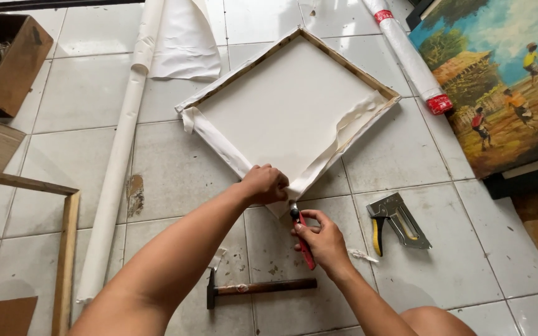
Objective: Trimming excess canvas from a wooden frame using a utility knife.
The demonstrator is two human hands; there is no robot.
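Trimming at the near corner of a stretched canvas [287, 109] is judged to be the step in hand. The wooden frame lies face down on the tiled floor [175, 168], turned like a diamond, with loose white cloth folded along its two near edges. The left hand [264, 185] is closed on the fold of cloth at the near corner, pinching it down. The right hand [322, 239] is clamped around a red-handled cutter [302, 235], whose tip is held just beside that corner, below the left hand. A staple gun [396, 223] lies near the right hand; a hammer [253, 288] lies between the forearms. Rolled canvas [116, 168] lies well apart to the left, a painting [499, 81] at the right.

Next move, as judged: the fold is to be kept taut and flat, fingers kept out of the blade's path.
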